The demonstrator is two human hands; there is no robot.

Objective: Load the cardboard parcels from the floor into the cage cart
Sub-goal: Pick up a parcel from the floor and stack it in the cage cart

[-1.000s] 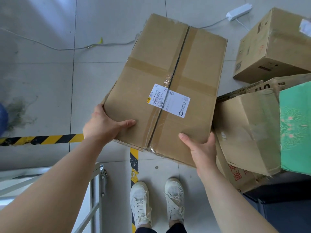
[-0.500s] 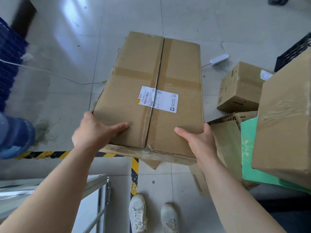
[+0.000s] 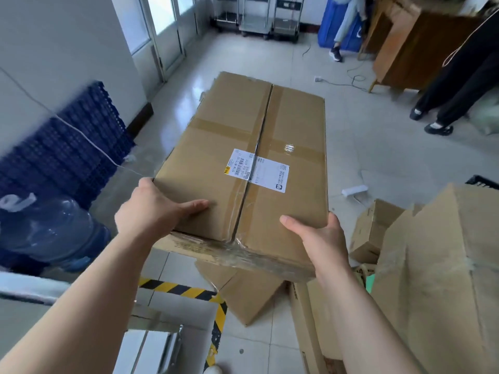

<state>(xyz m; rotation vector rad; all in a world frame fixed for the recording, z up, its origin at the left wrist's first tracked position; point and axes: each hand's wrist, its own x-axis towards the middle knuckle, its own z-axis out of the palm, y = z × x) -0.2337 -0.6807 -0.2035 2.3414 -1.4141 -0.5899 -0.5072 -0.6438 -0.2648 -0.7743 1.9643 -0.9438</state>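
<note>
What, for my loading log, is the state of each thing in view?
Parcel: taped shut, held clear of the floor.
Left hand: grips the parcel's near left edge.
Right hand: grips its near right corner.
Small box: resting on the floor.
Large box: taped, at the right.

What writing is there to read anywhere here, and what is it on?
Nothing reads clearly.
The white label on the held parcel: a barcode and small print, too blurred to read.
The parcel's near side: faint print under the tape, unreadable.
The blue water bottle: white lettering, cut off and blurred.
</note>
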